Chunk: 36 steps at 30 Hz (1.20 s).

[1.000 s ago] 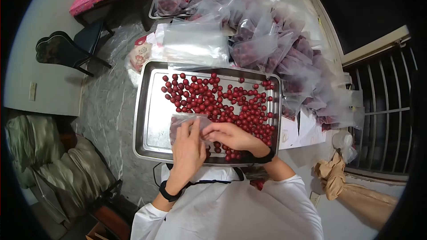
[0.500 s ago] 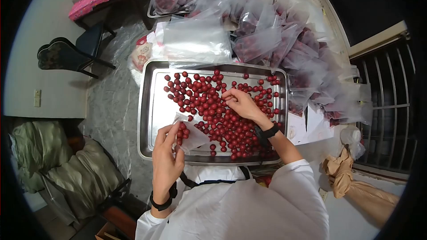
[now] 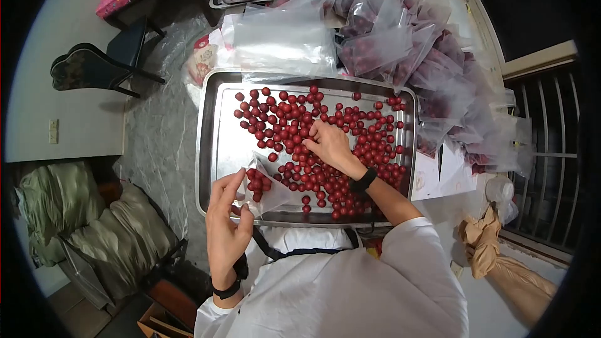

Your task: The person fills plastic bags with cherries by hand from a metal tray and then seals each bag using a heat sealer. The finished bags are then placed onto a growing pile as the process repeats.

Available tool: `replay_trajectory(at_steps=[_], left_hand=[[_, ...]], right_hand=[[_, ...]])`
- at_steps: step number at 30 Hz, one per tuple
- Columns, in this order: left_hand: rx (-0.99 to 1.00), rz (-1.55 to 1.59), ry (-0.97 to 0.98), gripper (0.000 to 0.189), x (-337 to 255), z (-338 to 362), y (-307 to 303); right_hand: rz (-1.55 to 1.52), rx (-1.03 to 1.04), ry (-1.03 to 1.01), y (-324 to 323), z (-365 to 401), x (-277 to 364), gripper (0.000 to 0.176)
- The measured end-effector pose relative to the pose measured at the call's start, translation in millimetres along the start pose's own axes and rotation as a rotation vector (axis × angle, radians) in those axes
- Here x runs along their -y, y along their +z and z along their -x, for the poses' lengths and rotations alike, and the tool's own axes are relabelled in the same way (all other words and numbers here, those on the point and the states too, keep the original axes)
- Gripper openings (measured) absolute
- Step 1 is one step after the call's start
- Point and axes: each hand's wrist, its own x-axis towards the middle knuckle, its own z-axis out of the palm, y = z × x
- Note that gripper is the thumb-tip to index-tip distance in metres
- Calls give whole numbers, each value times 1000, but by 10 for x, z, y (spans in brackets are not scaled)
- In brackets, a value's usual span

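A metal tray (image 3: 220, 144) holds a spread of small round dark-red fruits (image 3: 294, 131). At its lower left rests a clear plastic bag (image 3: 273, 199) with several of these fruits inside. My left hand (image 3: 228, 225) is at the bag's left edge, fingers and thumb curved around that edge; the exact contact is partly hidden. Over the middle of the pile, my right hand (image 3: 333, 148) has its fingers bent and its thumb near the index finger among the fruits. Whatever lies between those fingertips is hidden. Both wrists wear black bands.
A stack of flat clear bags (image 3: 285, 40) overlaps the tray's far rim. Many filled plastic bags (image 3: 382, 44) are heaped behind and to the right. White paper sheets (image 3: 454, 172) lie right of the tray. A dark chair (image 3: 94, 69) stands on the left.
The view has shifted slightly. My left fingers have spread a little from the fruits in the bag. My right hand has moved slightly nearer to me over the pile, still bent.
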Motion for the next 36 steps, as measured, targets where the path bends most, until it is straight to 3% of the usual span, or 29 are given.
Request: replay_trajectory(at_steps=[4, 11, 14, 16, 19, 22, 24, 26, 36], left_hand=[[-8, -7, -20, 65, -10, 8, -20], [17, 26, -77, 65, -32, 9, -17], [-1, -10, -7, 67, -31, -13, 13], [5, -23, -13, 67, -39, -21, 19], [16, -36, -19, 66, -49, -28, 21], [30, -21, -43, 66, -72, -26, 27], [35, -5, -69, 65, -86, -23, 28], [39, -6, -72, 65, -94, -20, 31], [19, -8, -48, 66, -75, -5, 57]], right_hand=[[-214, 38, 101, -106, 37, -85, 30], [-1253, 345, 345, -672, 228, -255, 28], [-1428, 347, 343, -726, 286, -325, 28], [-1392, 318, 342, -661, 285, -354, 27], [-679, 240, 174, -527, 259, -233, 19], [-287, 50, -98, -304, 243, -7, 12], [-236, 41, -123, -227, 231, 182, 18], [-35, -65, -326, -76, 160, 208, 21], [420, 4, -471, 50, -37, 278, 21]])
